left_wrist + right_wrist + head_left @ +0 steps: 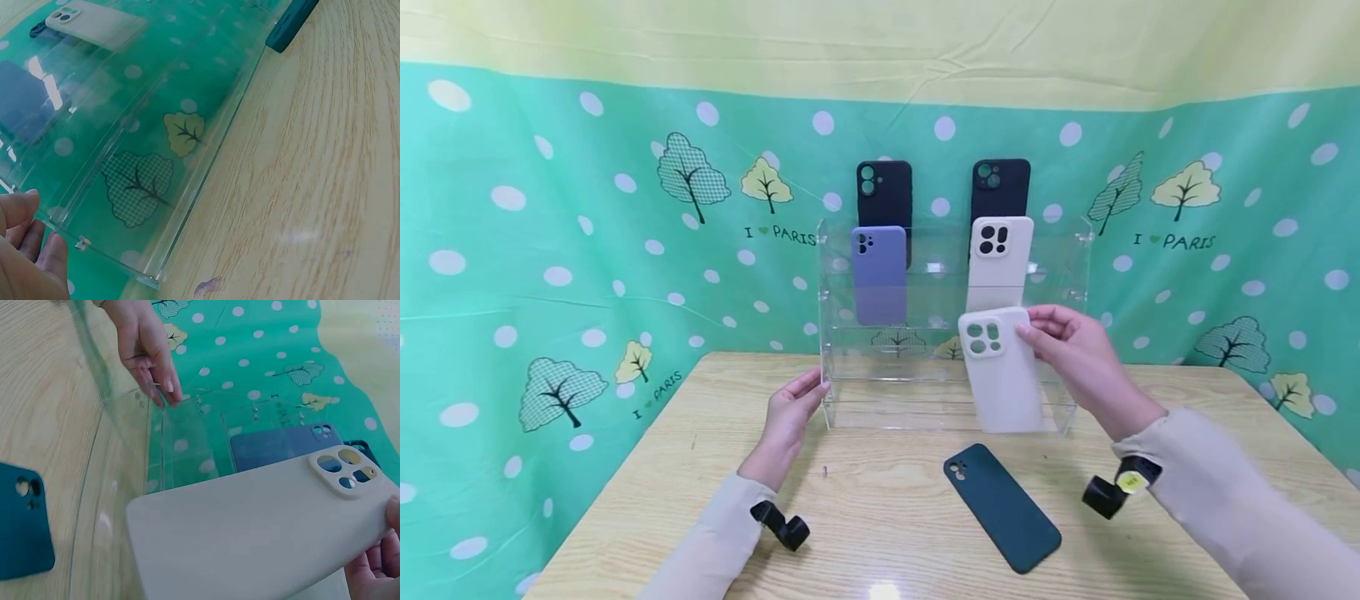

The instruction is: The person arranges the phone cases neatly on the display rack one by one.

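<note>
My right hand (1078,354) pinches a white phone case (1003,379) by its upper right edge, thumb on its back face. The case hangs slightly tilted before the lower part of a clear acrylic display stand (887,414). In the right wrist view the same white case (250,534) fills the lower middle, its camera cutouts toward the fingers. At the stand's left side panel, my left hand (790,421) grips the edge between thumb and fingers. On the table in front lies a dark green phone case (1003,508), camera cutout toward the stand.
Two black phone cases (883,196) stand on the top tier, partly hidden by a purple case (880,279) and another white case (1000,267) one tier lower. Behind the wooden table (880,517) hangs a green dotted cloth (587,292).
</note>
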Tool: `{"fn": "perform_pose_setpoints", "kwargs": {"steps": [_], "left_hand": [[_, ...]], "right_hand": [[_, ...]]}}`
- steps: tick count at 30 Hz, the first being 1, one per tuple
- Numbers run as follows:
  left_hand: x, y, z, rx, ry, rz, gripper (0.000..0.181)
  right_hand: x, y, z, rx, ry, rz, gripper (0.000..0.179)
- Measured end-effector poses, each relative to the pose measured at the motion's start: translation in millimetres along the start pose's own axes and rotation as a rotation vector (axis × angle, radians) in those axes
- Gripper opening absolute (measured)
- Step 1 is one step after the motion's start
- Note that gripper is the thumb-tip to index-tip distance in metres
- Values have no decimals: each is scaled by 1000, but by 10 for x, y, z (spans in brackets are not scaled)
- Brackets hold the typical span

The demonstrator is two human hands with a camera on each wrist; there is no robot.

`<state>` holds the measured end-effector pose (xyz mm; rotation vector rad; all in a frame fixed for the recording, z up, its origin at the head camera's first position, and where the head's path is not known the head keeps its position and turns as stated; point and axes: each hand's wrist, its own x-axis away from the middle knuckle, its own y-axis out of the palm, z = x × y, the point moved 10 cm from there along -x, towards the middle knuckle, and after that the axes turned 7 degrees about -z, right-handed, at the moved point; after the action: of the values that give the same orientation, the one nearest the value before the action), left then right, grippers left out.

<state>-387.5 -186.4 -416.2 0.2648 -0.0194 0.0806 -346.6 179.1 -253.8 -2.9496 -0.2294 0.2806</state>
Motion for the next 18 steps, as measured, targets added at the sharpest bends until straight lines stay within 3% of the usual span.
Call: {"fn": "perform_pose_setpoints", "kwargs": {"steps": [14, 18], "left_hand": [[-12, 4, -8, -9, -2, 1, 43], [-18, 9, -7, -4, 0, -1, 43]], "right_hand": [[-496, 409, -269, -190, -104, 95, 12], [-621, 497, -329, -201, -139, 128, 12]]}}
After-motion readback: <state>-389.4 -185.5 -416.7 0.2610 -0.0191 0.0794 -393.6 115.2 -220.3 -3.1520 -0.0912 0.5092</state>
